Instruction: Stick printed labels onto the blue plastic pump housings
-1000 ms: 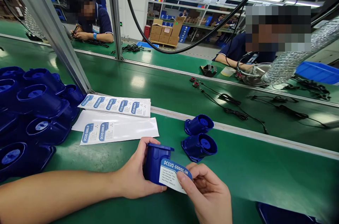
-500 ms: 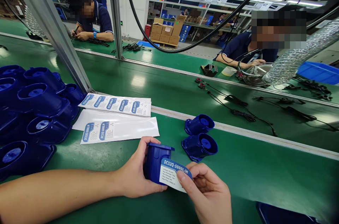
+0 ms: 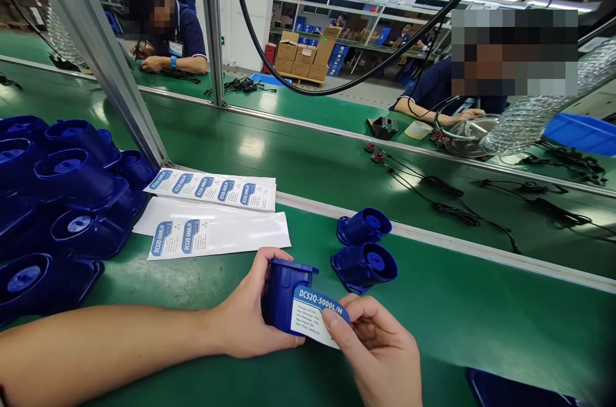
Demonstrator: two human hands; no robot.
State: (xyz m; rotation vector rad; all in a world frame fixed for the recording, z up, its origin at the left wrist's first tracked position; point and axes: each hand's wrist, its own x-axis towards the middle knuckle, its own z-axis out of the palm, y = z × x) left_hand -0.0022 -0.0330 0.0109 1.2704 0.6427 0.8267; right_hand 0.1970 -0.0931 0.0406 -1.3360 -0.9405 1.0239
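Observation:
My left hand (image 3: 250, 314) is wrapped round a blue plastic pump housing (image 3: 283, 294), thumb below and fingers over its far side. Between thumb and fingers, my right hand (image 3: 380, 343) pinches a white and blue label (image 3: 308, 317) printed DC52Q-5000L/H. The label's left edge lies against the side of the housing, while its right part stands off, curved, in my fingers. Beyond my hands, two similar housings (image 3: 364, 266) rest on the green bench. Label sheets (image 3: 240, 233) lie to the left, the nearer one bearing two labels.
Several blue housings (image 3: 72, 169) are piled at the left, beside a slanted metal post (image 3: 101, 60). Black cables (image 3: 447, 201) lie on the belt past the pale rail (image 3: 433, 240). Two co-workers sit across. A blue part (image 3: 510, 388) shows at the lower right edge.
The cables on the belt have shifted a little to the right. Both hands, the housing and the label keep nearly the same position.

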